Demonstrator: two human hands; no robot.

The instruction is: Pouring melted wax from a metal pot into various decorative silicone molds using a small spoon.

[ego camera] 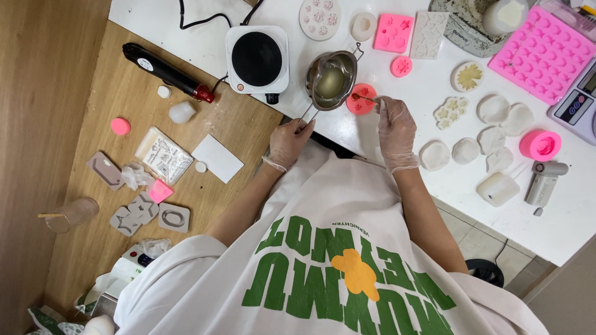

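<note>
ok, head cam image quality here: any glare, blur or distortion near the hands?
Head view: even, soft light with faint shadows; sharp around the left hand on the handle and the right hand; mild sheen on the metal melting pot and its liquid, no blown highlights; table edges splay toward the corners, a wide-angle effect.

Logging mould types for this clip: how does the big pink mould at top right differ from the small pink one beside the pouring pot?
The big pink mould is rectangular with rows of many cavities; the small pink mould is round with a single shape. The big one lies untouched, while the right hand holds a stick over the small one. Both are pink and sit on the white table.
</note>
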